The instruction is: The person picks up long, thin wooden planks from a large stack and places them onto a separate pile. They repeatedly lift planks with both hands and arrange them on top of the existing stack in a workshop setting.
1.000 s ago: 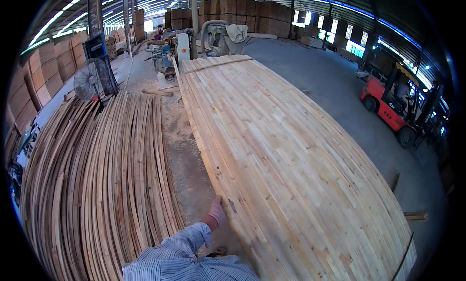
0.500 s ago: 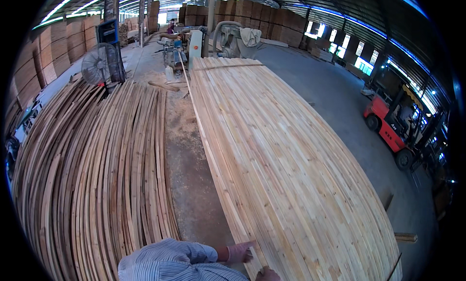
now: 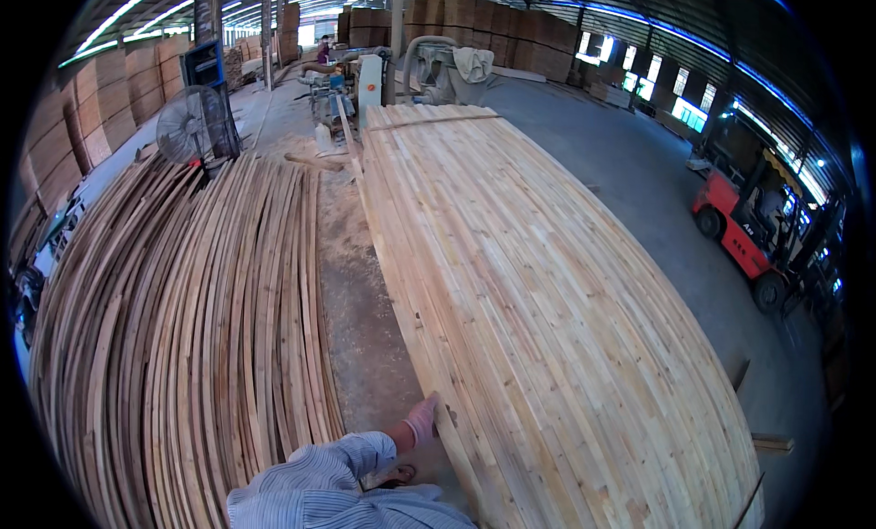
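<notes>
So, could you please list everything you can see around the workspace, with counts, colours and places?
pale wood strips: many, light yellow-brown, side by side across centre and right
rough wood strips: many, darker brown, piled at left
crosswise strip: one, brown, over the pale wood strips' far end
fan: one, grey, by the left pile's far end
cabinet: one, whitish, past the far end
cloth: one, whitish, draped right of the cabinet
stacked wood: many stacks, brown, along left and back
forklift: one, red and black, at right
distant person: one, reddish top, far back
left hand: one, pink glove, at the pale wood strips' left edge
sleeve: one, blue-and-white striped, lower edge
</notes>
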`<state>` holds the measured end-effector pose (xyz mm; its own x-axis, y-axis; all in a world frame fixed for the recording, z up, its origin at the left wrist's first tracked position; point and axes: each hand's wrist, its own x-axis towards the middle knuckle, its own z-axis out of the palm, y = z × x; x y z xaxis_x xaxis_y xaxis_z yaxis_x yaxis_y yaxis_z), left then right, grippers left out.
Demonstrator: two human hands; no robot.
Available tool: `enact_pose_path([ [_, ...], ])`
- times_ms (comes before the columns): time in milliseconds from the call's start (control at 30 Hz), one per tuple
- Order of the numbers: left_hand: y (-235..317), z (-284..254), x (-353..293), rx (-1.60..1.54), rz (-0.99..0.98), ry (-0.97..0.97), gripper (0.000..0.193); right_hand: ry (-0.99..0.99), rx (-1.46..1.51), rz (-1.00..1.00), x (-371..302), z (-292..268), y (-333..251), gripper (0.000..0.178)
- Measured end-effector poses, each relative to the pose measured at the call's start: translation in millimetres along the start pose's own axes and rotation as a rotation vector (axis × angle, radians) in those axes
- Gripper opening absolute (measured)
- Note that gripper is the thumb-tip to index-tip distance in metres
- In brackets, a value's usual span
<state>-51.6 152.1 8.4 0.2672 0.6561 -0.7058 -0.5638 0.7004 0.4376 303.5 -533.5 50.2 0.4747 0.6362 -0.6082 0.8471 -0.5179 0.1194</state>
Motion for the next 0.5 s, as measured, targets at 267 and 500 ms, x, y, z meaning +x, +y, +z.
enact_pose_path([
  [267,114,-13,74,0.05,0.127,0.048,0.052,0.035,0.107,-0.251,5,-18,-5,0.044],
  [500,133,26,68,0.255,0.065,0.003,0.054,-0.039,0.337,0.086,54,-200,-200,0.054],
])
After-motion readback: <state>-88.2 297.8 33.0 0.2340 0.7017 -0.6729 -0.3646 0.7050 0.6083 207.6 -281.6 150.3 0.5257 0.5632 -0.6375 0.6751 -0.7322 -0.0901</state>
